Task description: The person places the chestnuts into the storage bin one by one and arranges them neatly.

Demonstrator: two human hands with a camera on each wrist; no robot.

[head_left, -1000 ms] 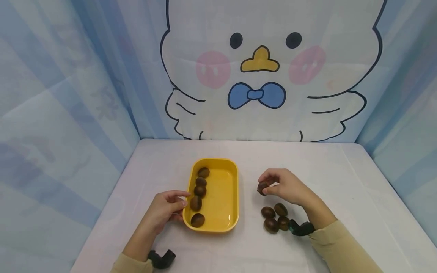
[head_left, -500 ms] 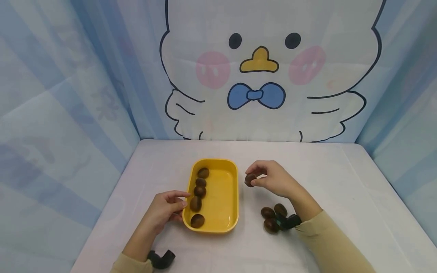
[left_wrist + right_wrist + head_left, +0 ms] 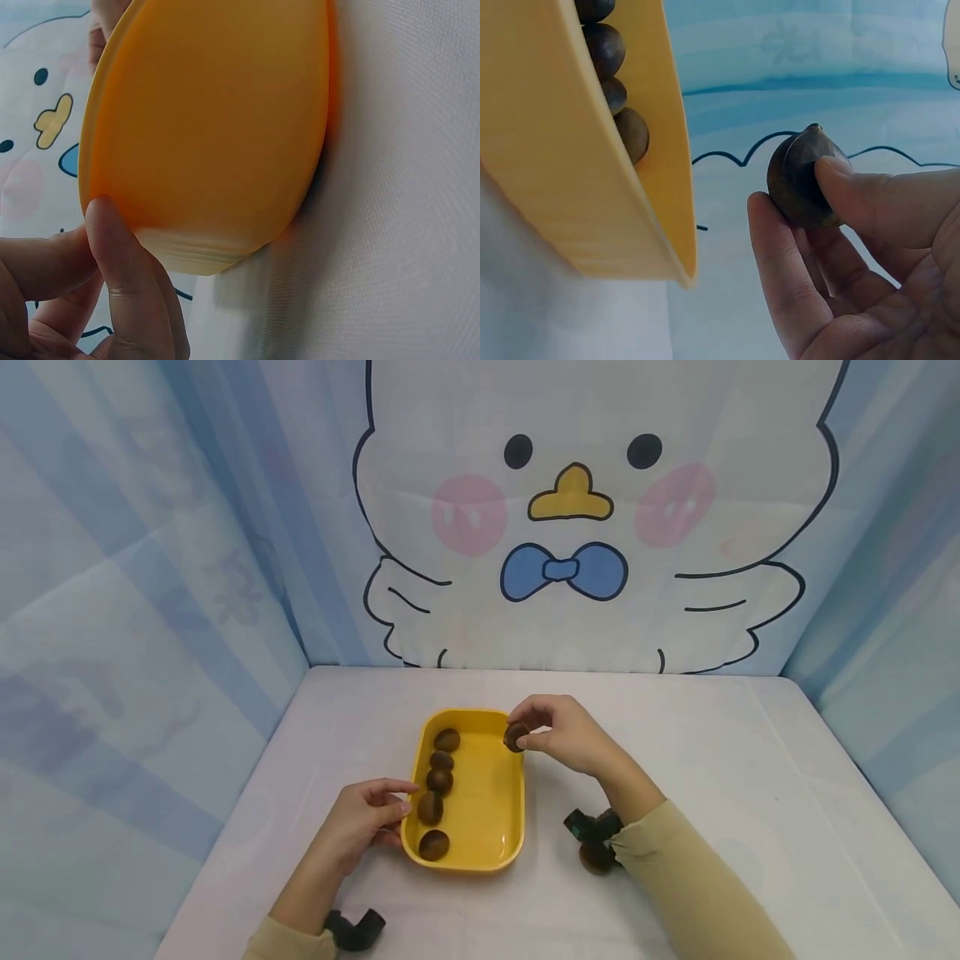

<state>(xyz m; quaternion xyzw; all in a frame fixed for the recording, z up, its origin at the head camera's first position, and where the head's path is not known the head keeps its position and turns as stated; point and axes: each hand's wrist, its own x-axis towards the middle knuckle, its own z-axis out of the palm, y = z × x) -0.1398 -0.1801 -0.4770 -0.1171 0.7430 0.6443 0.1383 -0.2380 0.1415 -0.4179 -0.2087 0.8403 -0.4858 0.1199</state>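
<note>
A brown chestnut (image 3: 799,180) is pinched between the thumb and fingers of my right hand (image 3: 566,735). In the head view, that chestnut hovers at the upper right rim of a yellow tray (image 3: 480,802). Several chestnuts (image 3: 439,780) line the tray's left side in a column. My left hand (image 3: 367,818) holds the tray's left rim between thumb and fingers; in the left wrist view, fingertips (image 3: 105,217) press against the tray's outer wall.
More chestnuts (image 3: 596,857) lie on the white tabletop (image 3: 720,743) right of the tray, partly hidden by my right wrist's black camera mount (image 3: 588,827). Behind the table hangs a cartoon-printed cloth (image 3: 573,627), with blue cloth on both sides.
My right hand has carried the chestnut leftward and away from me, from beside the loose chestnuts to the tray's rim. The left hand and tray have stayed put.
</note>
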